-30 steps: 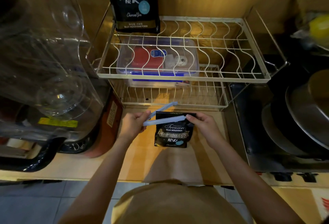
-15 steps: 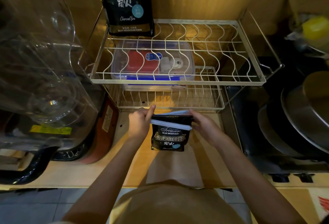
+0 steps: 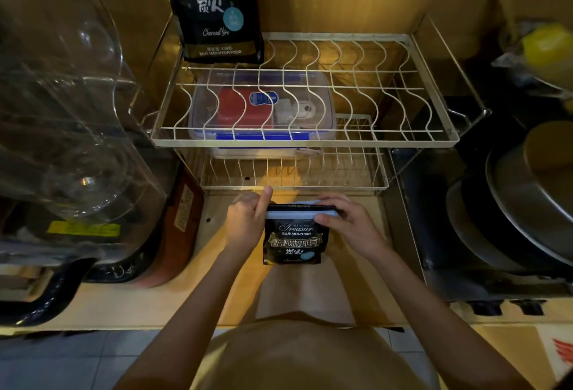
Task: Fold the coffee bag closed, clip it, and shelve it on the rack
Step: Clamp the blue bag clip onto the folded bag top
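Observation:
A small black coffee bag with gold lettering stands on the wooden counter below the wire rack. Its top is folded over, and a pale blue clip lies across the fold. My left hand grips the clip's left end, thumb pointing up. My right hand holds the clip's right end and the bag's top, fingers behind, thumb in front. The rack has two tiers, and its upper tier is bare on the right.
A larger black coffee bag stands at the back left of the upper tier. A clear box with a blue lid sits beneath that tier. A clear-domed appliance fills the left. Steel pans lie on the right.
The clip was open and angled above the bag in my left hand. It has come down over the folded top and now lies flat across it, with both hands pressing its ends.

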The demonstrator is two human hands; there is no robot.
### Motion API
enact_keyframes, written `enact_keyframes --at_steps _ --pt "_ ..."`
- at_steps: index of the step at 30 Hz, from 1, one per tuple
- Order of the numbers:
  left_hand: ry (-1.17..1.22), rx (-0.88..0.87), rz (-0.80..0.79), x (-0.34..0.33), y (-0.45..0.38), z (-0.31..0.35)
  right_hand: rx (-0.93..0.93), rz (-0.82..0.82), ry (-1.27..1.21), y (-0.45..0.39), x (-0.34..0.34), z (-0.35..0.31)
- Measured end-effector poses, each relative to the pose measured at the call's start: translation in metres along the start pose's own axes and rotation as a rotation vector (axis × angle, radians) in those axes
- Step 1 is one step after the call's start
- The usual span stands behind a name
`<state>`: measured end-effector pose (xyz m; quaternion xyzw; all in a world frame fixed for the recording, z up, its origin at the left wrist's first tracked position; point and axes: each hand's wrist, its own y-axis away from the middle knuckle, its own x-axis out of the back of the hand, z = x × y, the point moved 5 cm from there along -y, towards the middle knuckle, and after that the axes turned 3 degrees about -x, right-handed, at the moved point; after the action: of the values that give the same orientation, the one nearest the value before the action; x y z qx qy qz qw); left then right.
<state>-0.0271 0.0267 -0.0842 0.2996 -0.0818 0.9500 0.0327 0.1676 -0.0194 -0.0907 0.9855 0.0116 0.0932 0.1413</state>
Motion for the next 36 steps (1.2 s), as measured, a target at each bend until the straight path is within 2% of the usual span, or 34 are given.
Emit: enact_keyframes --at_steps 4,7,17,20,24,28,32,36 --pt "-0.038 -0.107 -0.204 0.005 -0.003 0.013 -0.004 -0.001 -0.04 -0.003 0.001 -0.002" --pt "0.008 -0.146 -0.291 0.005 -0.006 0.023 0.011 0.028 -0.068 -0.003 0.002 -0.008" --pt "0.02 -0.059 -0.31 0.005 -0.011 0.02 -0.027 0.166 -0.034 0.0 0.013 -0.015" --pt "-0.038 -0.103 -0.347 0.007 -0.009 0.027 -0.011 0.168 -0.005 0.003 0.016 -0.015" --pt "-0.177 -0.128 -0.526 -0.001 -0.009 0.038 -0.011 0.17 0.023 0.002 0.015 -0.015" --pt "-0.412 -0.284 -0.62 -0.021 -0.013 0.052 0.006 0.184 0.01 0.001 0.015 -0.016" --pt "-0.387 -0.317 -0.635 -0.028 -0.013 0.055 0.019 0.178 0.081 0.005 0.018 -0.016" --pt "-0.358 -0.345 -0.599 -0.025 -0.01 0.056 0.022 0.057 0.284 0.008 0.023 -0.021"
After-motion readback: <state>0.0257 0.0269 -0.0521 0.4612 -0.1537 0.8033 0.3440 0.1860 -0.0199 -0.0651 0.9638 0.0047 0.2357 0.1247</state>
